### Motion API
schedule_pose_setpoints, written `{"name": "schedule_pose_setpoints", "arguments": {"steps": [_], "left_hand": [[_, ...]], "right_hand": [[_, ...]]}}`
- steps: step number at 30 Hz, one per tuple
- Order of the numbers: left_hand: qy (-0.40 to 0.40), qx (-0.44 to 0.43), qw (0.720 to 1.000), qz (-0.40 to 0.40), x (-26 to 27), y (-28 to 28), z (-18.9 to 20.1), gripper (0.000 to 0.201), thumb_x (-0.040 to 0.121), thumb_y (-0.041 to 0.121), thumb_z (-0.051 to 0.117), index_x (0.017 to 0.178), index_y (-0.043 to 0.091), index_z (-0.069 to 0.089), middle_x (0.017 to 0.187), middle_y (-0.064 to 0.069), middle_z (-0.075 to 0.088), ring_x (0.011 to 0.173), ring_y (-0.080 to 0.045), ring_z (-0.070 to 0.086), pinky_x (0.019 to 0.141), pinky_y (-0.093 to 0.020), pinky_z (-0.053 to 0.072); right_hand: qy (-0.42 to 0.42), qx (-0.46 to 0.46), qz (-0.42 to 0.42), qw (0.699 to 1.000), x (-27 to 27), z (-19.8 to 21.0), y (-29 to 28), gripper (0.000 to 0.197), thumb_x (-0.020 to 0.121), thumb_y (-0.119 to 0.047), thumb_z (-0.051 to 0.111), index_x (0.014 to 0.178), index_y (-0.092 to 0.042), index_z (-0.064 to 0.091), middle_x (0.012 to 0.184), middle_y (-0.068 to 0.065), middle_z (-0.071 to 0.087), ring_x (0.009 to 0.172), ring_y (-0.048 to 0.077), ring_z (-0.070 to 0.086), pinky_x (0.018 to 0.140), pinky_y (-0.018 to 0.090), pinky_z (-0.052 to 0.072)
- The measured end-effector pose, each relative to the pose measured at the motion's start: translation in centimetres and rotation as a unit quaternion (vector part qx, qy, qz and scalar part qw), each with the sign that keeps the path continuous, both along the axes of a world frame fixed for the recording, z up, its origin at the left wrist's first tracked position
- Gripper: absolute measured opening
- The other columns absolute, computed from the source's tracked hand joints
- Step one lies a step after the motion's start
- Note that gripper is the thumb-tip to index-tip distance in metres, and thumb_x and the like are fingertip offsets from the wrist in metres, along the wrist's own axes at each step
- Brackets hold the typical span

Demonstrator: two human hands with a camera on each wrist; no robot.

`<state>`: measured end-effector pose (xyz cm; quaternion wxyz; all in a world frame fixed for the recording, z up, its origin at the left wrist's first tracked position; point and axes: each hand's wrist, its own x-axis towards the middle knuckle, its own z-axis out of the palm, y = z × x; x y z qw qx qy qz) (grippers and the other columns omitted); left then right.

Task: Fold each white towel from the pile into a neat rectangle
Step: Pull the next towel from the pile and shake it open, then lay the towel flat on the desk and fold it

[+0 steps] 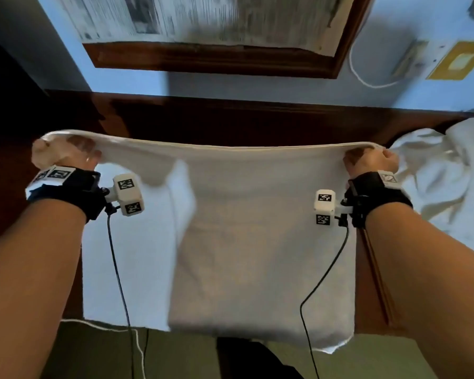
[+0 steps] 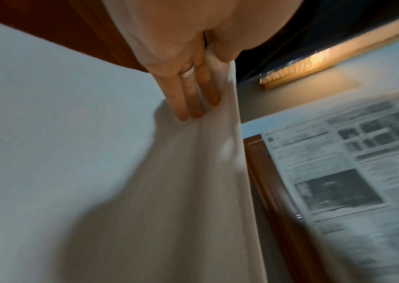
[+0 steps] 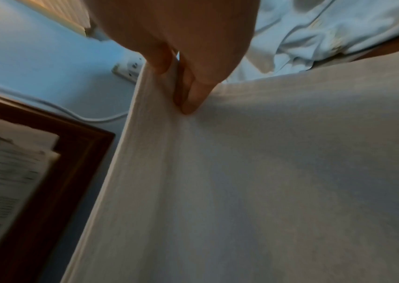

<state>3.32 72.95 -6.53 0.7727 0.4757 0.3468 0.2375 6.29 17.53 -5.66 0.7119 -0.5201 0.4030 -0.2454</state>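
Above table [image 1: 244, 116], hands stretch towel [image 1: 257, 242] taut between them.

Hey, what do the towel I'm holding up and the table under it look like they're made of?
Towel: soft white woven cloth, likely cotton; it sags between both hands and shows fine ribbing at its edge. Table: dark reddish-brown wood with a polished look, though blur hides any grain.

white towel [image 1: 257, 242], stretched taut, hanging doubled
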Motion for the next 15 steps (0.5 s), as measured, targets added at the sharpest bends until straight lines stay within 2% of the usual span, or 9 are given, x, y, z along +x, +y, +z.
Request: {"name": "schedule_pose_setpoints", "arguments": {"steps": [1, 2, 3, 6, 8, 10, 12, 13, 15], "left_hand": [[0.01, -0.009, 1.0, -0.027, 1.1, -0.6, -0.3, 0.077, 0.063, 0.031, 0.068, 0.137, 0.023, 0.048, 0.118, 0.006, 0.059, 0.1, -0.008, 0.063, 0.079, -0.038, 0.062], [0.003, -0.013, 0.998, -0.057, 2.3, -0.9, -1.3, 0.064, 0.085, 0.019, 0.058, 0.147, 0.02, 0.041, 0.121, 0.006, 0.057, 0.106, -0.01, 0.059, 0.092, -0.044, 0.056], [0.023, 0.014, 0.997, -0.078, 3.3, -1.6, -2.2, 0.052, 0.099, 0.025, 0.044, 0.151, 0.02, 0.036, 0.127, 0.005, 0.056, 0.111, -0.012, 0.057, 0.098, -0.042, 0.054], [0.153, 0.2, 0.954, -0.16, 3.1, -5.8, -6.3, 0.047, 0.101, 0.033, 0.053, 0.145, 0.023, 0.044, 0.128, -0.006, 0.06, 0.102, -0.019, 0.064, 0.088, -0.038, 0.052], [0.242, 0.339, 0.868, -0.269, 0.4, -7.7, -10.1, 0.052, 0.095, 0.03, 0.067, 0.143, 0.018, 0.05, 0.131, -0.014, 0.061, 0.101, -0.027, 0.065, 0.088, -0.036, 0.052], [0.349, 0.433, 0.712, -0.43, -3.4, -8.3, -14.0, 0.07, 0.091, 0.044, 0.07, 0.152, 0.025, 0.041, 0.154, -0.009, 0.043, 0.136, -0.034, 0.046, 0.11, -0.043, 0.041], [0.438, 0.502, 0.546, -0.509, -7.4, -7.8, -17.0, 0.088, 0.086, 0.066, 0.062, 0.157, 0.042, 0.016, 0.168, 0.0, 0.01, 0.153, -0.03, 0.012, 0.12, -0.056, 0.023], [0.465, 0.516, 0.492, -0.525, -9.0, -7.5, -18.0, 0.093, 0.083, 0.076, 0.056, 0.155, 0.051, 0.003, 0.168, 0.005, -0.006, 0.154, -0.03, 0.0, 0.119, -0.061, 0.017], [0.475, 0.517, 0.464, -0.54, -11.0, -7.1, -19.0, 0.098, 0.075, 0.089, 0.044, 0.147, 0.06, -0.016, 0.163, 0.013, -0.028, 0.153, -0.032, -0.014, 0.116, -0.068, 0.012]], "right_hand": [[0.007, -0.019, 0.016, 1.0, 1.9, -1.2, -0.2, 0.018, 0.092, -0.01, 0.052, 0.099, -0.026, 0.052, 0.107, 0.016, 0.068, 0.086, 0.029, 0.071, 0.07, 0.046, 0.062], [0.026, -0.05, 0.034, 0.998, 3.7, -2.9, -0.4, 0.019, 0.088, -0.019, 0.057, 0.102, -0.03, 0.053, 0.106, 0.011, 0.069, 0.088, 0.027, 0.071, 0.074, 0.047, 0.062], [0.054, -0.084, 0.063, 0.993, 4.7, -4.7, -0.3, 0.025, 0.083, -0.027, 0.06, 0.106, -0.032, 0.054, 0.106, 0.008, 0.069, 0.09, 0.026, 0.07, 0.079, 0.048, 0.061], [0.173, -0.218, 0.214, 0.936, 2.7, -9.8, 1.9, 0.042, 0.088, -0.03, 0.061, 0.129, -0.021, 0.053, 0.119, 0.009, 0.066, 0.105, 0.028, 0.065, 0.097, 0.034, 0.05], [0.244, -0.312, 0.358, 0.845, -1.5, -13.1, 3.3, 0.044, 0.096, -0.028, 0.059, 0.138, -0.016, 0.05, 0.136, 0.012, 0.056, 0.123, 0.029, 0.055, 0.099, 0.028, 0.042], [0.307, -0.412, 0.483, 0.709, -6.3, -16.1, 4.1, 0.055, 0.098, -0.035, 0.057, 0.148, -0.019, 0.04, 0.155, 0.013, 0.036, 0.142, 0.031, 0.035, 0.112, 0.04, 0.032], [0.378, -0.47, 0.549, 0.579, -10.6, -18.9, 3.6, 0.068, 0.098, -0.051, 0.046, 0.156, -0.029, 0.019, 0.166, 0.006, 0.004, 0.152, 0.031, 0.005, 0.12, 0.052, 0.013], [0.415, -0.468, 0.566, 0.537, -12.3, -19.4, 3.4, 0.073, 0.097, -0.059, 0.039, 0.157, -0.035, 0.005, 0.166, 0.002, -0.011, 0.152, 0.031, -0.006, 0.12, 0.055, 0.006], [0.442, -0.46, 0.587, 0.499, -14.7, -20.0, 3.1, 0.077, 0.095, -0.068, 0.03, 0.153, -0.043, -0.014, 0.16, -0.005, -0.03, 0.15, 0.032, -0.02, 0.119, 0.061, 0.002]]}}
